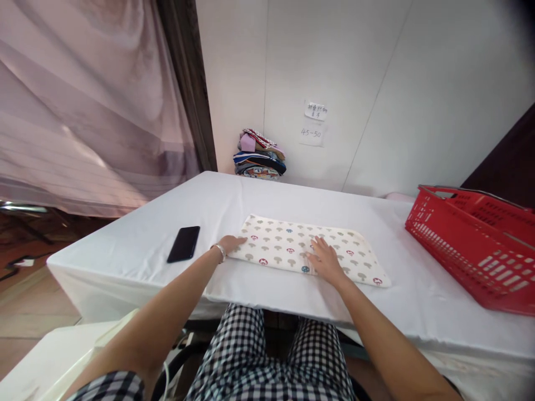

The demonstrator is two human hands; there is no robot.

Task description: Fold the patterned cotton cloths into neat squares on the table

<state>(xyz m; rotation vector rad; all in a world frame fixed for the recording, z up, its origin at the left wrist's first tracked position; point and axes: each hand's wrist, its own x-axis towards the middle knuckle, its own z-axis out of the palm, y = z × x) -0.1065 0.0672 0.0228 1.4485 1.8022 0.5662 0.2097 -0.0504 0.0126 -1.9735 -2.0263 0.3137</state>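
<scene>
A folded cream cloth [288, 239] printed with small mushrooms lies flat near the front edge of the white-covered table [317, 203]. My left hand [229, 244], with a bracelet on the wrist, touches the cloth's left end, its fingers at the edge. My right hand [325, 257] lies flat on top of the cloth near its middle, fingers spread. Neither hand grips anything.
A black phone [184, 244] lies on the table left of the cloth. A red plastic basket [472, 245] stands at the right. A stack of folded colourful cloths [259, 156] sits against the far wall under paper notes [314, 122]. A curtain hangs at left.
</scene>
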